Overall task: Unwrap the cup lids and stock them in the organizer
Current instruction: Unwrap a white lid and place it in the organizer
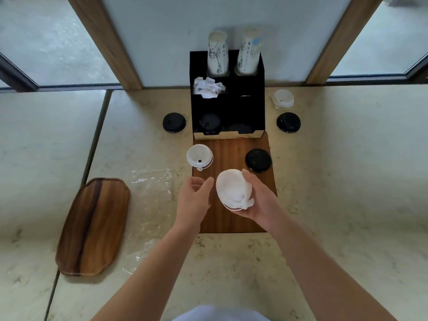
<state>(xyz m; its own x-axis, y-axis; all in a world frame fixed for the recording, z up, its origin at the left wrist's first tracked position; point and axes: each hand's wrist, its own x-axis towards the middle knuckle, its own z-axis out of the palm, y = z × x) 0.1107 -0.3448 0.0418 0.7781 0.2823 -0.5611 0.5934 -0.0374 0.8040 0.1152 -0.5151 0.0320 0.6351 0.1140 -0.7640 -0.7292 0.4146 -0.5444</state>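
Right hand: the right hand [257,200] curls round a stack of white lids [232,189], thumb on the far side, holding it above the near half of the wooden board [234,149].
Left hand: the left hand [193,196] is just beside the stack, fingers relaxed and spread, gripping nothing.
Board: a white lid [199,156] sits at its far left corner, a black lid [258,160] near its far right edge.
Organizer: the black organizer [228,93] stands at the board's far edge; a black lid shows dimly in its front left compartment, crumpled paper [208,87] in a middle one, two cup stacks [232,53] at the back.
Counter: plastic wrap [151,193] lies left of the board, a wooden tray [92,225] further left; lone black lids flank the organizer, one on the left [174,122] and one on the right [288,122], with a white lid [282,99] beyond the right one.
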